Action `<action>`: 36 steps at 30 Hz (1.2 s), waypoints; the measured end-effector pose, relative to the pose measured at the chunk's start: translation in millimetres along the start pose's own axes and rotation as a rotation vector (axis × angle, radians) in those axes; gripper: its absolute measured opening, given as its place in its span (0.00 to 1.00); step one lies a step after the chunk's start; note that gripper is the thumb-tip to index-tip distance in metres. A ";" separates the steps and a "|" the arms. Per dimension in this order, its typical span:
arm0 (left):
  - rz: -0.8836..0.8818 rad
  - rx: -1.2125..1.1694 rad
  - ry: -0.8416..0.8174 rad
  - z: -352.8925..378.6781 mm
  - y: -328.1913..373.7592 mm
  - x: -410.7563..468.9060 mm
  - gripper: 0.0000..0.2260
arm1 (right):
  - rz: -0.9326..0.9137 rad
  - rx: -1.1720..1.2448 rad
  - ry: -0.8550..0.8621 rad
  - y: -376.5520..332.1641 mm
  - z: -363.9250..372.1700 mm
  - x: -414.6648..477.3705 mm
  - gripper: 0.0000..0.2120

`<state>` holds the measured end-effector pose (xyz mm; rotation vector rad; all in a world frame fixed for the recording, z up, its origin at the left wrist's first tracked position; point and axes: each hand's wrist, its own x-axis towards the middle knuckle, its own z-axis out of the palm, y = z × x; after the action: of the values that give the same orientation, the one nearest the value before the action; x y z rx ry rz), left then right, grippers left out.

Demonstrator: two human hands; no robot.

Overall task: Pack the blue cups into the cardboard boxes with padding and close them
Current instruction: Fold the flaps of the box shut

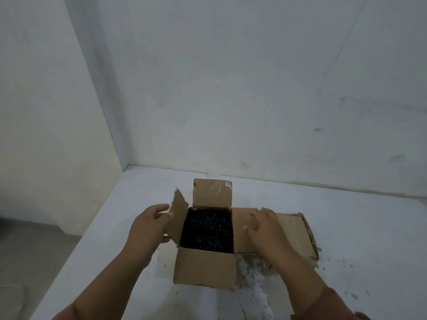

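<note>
An open cardboard box point(205, 269) stands on the white table, all its top flaps spread. Black crinkly padding point(208, 229) fills its inside to near the rim; no blue cup shows. My left hand point(150, 225) grips the torn left flap point(179, 218), thumb on the flap's inner face. My right hand point(261, 229) lies flat, fingers spread, on the right flap point(241, 236). The far flap point(212, 192) stands upright with clear tape on it.
A second, flatter cardboard piece point(298, 236) lies right behind the box, under my right hand's far side. Dark padding crumbs point(342, 266) scatter over the table at the right. The table point(143, 188) ends in a wall corner at the back left.
</note>
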<state>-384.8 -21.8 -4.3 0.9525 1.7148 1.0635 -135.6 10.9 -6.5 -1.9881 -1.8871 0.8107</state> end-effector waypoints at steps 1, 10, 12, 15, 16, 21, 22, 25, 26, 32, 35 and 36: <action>0.067 0.095 -0.031 6.0 1.4 -4.9 0.14 | 0.022 0.042 -0.009 1.9 -1.6 0.7 0.24; 0.426 0.917 -0.393 10.4 -22.0 -4.5 0.21 | -0.116 0.531 0.026 -11.0 2.5 -13.0 0.19; 0.442 0.935 -0.426 3.9 -24.4 -4.1 0.27 | -0.180 0.472 -0.037 -16.0 11.8 -17.6 0.16; 0.427 0.950 -0.505 -4.1 -32.7 -6.3 0.32 | -0.254 0.263 -0.122 -11.2 25.7 -19.8 0.13; 0.434 0.976 -0.537 -5.7 -36.0 -7.5 0.32 | -0.287 0.182 -0.137 -8.2 27.6 -21.3 0.12; 0.470 0.940 -0.532 -7.6 -49.5 -8.9 0.31 | -0.497 -0.098 -0.219 12.1 30.0 -21.1 0.22; 0.451 0.890 -0.490 -6.1 -48.6 -9.8 0.27 | -0.523 -0.139 -0.257 16.0 29.8 -20.7 0.23; 0.366 0.711 -0.295 3.2 -42.3 -12.7 0.15 | -0.476 -0.029 -0.275 20.9 29.3 -19.5 0.19; 0.352 0.696 -0.236 7.9 -39.4 -14.2 0.10 | -0.409 0.064 -0.258 18.5 28.2 -19.0 0.17; 0.239 0.530 0.031 33.2 -37.6 -11.3 0.06 | -0.233 0.159 -0.111 7.7 29.7 1.7 0.11; 0.168 0.479 -0.005 39.4 -37.3 -4.7 0.19 | -0.139 0.117 -0.152 7.6 32.7 12.8 0.15; 0.160 0.498 -0.031 40.1 -35.5 -2.2 0.21 | -0.112 0.116 -0.174 5.6 32.0 16.5 0.17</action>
<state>-352.0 -25.7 -46.5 1.4278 1.9446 0.7210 -149.4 20.9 -38.6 -1.7772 -1.9751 1.0657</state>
